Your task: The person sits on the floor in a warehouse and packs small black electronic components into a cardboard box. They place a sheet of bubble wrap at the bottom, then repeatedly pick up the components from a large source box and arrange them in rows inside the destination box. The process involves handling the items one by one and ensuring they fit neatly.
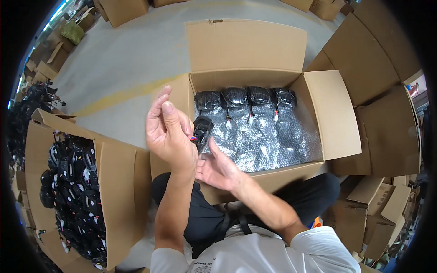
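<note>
A black wired unit (203,128) in a glossy casing hangs between my hands, over the left edge of an open carton, with coloured wires beside my left palm. My left hand (167,132) is raised, fingers loosely bent and apart, with no clear grip. Below the unit, my right hand (219,169) has its thumb along the unit's lower end; the other fingers are partly behind my left wrist. Inside the carton (255,76), a row of several black wrapped units (236,96) with white plugs lies along the far wall on bubble wrap (268,136).
At my left, a tall carton (120,200) holds many black units (79,195) with cables. Large cardboard sheets (364,50) stand at the right, above flattened boxes (373,204). Grey floor with a yellow line (123,96) runs beyond. More black parts (36,98) are piled at far left.
</note>
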Demonstrator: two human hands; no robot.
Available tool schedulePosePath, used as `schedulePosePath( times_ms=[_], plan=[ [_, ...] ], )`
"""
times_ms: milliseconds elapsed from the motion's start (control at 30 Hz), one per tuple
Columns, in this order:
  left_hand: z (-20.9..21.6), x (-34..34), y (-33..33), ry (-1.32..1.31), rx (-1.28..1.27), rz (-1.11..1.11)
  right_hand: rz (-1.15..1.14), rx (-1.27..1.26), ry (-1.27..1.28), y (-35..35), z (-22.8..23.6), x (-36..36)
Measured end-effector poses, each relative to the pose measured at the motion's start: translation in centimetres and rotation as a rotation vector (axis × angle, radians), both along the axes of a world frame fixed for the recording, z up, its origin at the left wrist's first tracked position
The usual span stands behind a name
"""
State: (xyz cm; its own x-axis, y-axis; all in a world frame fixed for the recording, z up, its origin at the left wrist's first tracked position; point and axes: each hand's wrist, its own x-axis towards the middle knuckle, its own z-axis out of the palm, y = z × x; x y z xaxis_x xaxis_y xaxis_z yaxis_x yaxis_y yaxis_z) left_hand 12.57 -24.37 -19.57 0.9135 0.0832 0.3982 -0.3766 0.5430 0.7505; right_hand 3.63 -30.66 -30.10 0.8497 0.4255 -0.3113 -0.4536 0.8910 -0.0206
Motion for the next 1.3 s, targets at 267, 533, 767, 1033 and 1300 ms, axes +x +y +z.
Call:
schedulePosePath(
  times_ms=[267, 533, 767, 1033, 1300],
  plan=[
    [-0.4, -0.3, 2.3, 0.062, -0.057, -0.104, -0.486, -0.038, -0.108, -3.1, -1.2, 2.9],
    [-1.6, 2.7, 4.7, 0.325, 0.206, 0.078, -0.464, -0.969, 0.051, -15.0, -5.9, 5.8],
    [-2.9, 2.8, 8.0, 0.324, 0.263, -0.003, -0.299, -1.352, 0.192, -10.1, -13.1, 9.4],
    [-5.1, 1.2, 14.5, 0.222, 0.389, 0.068, -0.141, -2.028, -0.175, -12.6, -18.9, 8.4],
    [-3.0, -3.3, 37.3, 0.226, 1.087, 0.569, -0.103, -2.476, -0.324, -10.7, -13.1, 5.3]
  ],
)
